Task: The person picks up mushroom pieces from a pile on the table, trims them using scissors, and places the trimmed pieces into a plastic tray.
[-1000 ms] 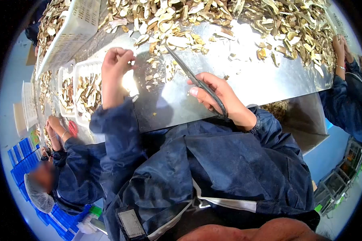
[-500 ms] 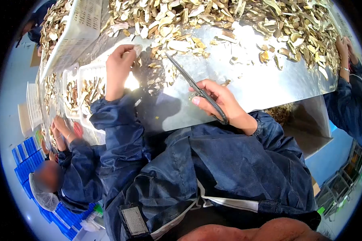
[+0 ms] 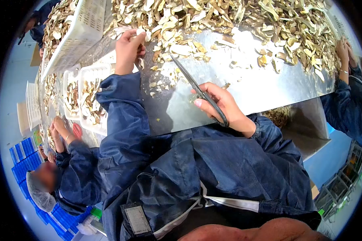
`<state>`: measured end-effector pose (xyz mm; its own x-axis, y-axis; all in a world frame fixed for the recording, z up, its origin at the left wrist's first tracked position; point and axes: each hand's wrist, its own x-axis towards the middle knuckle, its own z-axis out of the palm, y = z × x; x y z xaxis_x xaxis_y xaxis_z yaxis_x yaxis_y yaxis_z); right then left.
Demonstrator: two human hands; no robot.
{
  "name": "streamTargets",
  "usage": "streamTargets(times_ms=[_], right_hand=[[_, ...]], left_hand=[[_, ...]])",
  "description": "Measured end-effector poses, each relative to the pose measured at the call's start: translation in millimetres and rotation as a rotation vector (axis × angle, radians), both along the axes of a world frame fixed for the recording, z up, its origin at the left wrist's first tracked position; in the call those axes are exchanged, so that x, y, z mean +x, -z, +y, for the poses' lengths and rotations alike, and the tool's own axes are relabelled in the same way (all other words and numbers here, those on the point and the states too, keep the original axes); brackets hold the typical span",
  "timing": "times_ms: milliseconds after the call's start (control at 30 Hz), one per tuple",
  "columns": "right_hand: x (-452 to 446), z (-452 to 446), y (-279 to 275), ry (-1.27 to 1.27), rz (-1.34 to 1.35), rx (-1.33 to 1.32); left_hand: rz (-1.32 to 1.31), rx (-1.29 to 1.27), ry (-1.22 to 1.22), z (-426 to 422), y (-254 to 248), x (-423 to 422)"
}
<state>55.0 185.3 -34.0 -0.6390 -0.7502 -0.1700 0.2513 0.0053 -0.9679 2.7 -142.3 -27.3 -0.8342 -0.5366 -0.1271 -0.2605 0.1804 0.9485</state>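
Observation:
My left hand (image 3: 128,50) is raised at the near edge of a broad heap of dried mushroom slices (image 3: 213,16). A pale mushroom slice (image 3: 140,31) is pinched between its thumb and fingers. Lower and to the right, my right hand (image 3: 225,105) grips dark scissors (image 3: 192,81) by the handles. Their blades point up and left over the metal table (image 3: 175,108), toward the small scraps (image 3: 165,82) lying there. The blades look closed or almost so, and touch no slice that I can see.
White plastic trays (image 3: 82,116) holding slices stand left of my left arm. Beyond them a tall white crate (image 3: 82,36) leans beside more slices. A co-worker's hands (image 3: 60,128) are at the left, another's (image 3: 344,54) at the right. A metal bin (image 3: 305,124) sits below the table edge.
My left hand has moved up and slightly right, to the heap's edge, with a pale slice at its fingertips. My right hand and the scissors have hardly moved.

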Motion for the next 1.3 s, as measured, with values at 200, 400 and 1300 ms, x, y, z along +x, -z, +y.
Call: streamTargets(times_ms=[200,400,1300], right_hand=[[-1,0,5,-0.002,0.02,-0.027],[-3,2,6,-0.015,0.025,-0.046],[-2,6,4,-0.018,-0.001,-0.095]], left_hand=[[-0.169,-0.499,0.081,9,5,-2],[-0.029,-0.666,0.158,-4,17,12],[-0.058,-0.375,0.118,-25,12,10]])
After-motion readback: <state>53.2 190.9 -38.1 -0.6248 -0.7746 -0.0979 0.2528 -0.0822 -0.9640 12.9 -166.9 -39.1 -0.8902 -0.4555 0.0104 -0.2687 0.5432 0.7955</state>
